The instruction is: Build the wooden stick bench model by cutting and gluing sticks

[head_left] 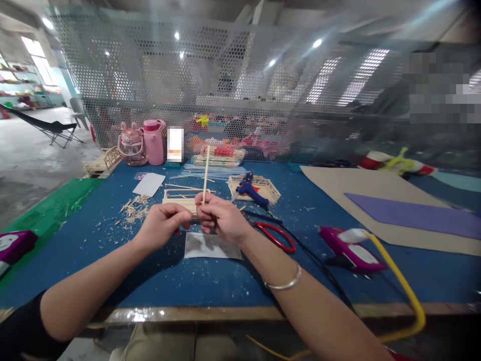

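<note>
My right hand point(224, 214) pinches a thin wooden stick point(206, 173), which stands almost upright above the fingers. Close beside it on the left, my left hand point(163, 224) has its fingers curled together; whether anything is between them is hidden. Behind both hands lies a small frame of pale wooden sticks point(176, 201), partly covered by them. Under the hands, a grey-and-white sheet point(212, 246) rests on the blue table point(150, 286). A blue glue gun point(252, 189) sits on a low wooden-stick tray point(273, 189) beyond my right hand.
Red-handled scissors point(276, 238) and a black cable lie right of my right hand. Wood scraps point(135, 210) and white paper point(149, 184) are at left. Two pink bottles point(153, 143) stand at the back. A purple device point(351, 250) and purple sheet point(409, 213) lie at right.
</note>
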Tool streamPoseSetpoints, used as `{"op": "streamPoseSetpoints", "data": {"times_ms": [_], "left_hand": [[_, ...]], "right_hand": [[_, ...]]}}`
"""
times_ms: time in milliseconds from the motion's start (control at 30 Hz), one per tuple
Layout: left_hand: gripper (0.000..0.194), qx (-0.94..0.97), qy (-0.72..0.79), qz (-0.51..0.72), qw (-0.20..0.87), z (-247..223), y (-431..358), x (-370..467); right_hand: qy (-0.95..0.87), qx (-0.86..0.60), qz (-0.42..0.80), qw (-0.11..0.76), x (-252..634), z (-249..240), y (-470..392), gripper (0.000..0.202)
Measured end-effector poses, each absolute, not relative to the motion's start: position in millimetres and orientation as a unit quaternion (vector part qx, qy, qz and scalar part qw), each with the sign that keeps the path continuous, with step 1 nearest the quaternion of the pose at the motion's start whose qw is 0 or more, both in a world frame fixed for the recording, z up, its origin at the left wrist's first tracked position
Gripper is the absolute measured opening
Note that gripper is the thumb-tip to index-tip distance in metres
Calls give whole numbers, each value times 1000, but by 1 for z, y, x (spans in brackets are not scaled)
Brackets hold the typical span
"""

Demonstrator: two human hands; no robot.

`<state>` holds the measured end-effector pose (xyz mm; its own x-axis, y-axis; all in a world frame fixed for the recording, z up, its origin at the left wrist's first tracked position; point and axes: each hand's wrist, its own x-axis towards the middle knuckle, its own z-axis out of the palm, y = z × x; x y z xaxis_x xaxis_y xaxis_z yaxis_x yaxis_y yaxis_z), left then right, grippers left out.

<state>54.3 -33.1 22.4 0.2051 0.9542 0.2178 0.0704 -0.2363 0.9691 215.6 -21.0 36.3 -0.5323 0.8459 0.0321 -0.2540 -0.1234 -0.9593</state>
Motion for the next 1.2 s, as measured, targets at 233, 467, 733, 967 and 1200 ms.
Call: {"op": "streamPoseSetpoints", "data": {"times_ms": [233, 467, 733, 967, 1200], "left_hand": [[33, 636, 443, 499, 387, 16, -34, 55], [43, 637, 472, 516, 324, 11, -27, 50], [41, 665, 502, 489, 259, 12, -26, 48], [38, 685, 498, 479, 233, 14, -25, 47], [24, 631, 514, 549, 191, 16, -4, 26]], "right_hand": [[-633, -276, 620, 373, 212, 32, -24, 27], [-651, -257, 612, 367, 210, 30, -28, 37], [-650, -319, 532, 439, 208, 28, -30, 21], [-722, -330, 447, 413, 214, 35, -33, 22], [-815, -442, 223, 302, 254, 45, -5, 19]]}}
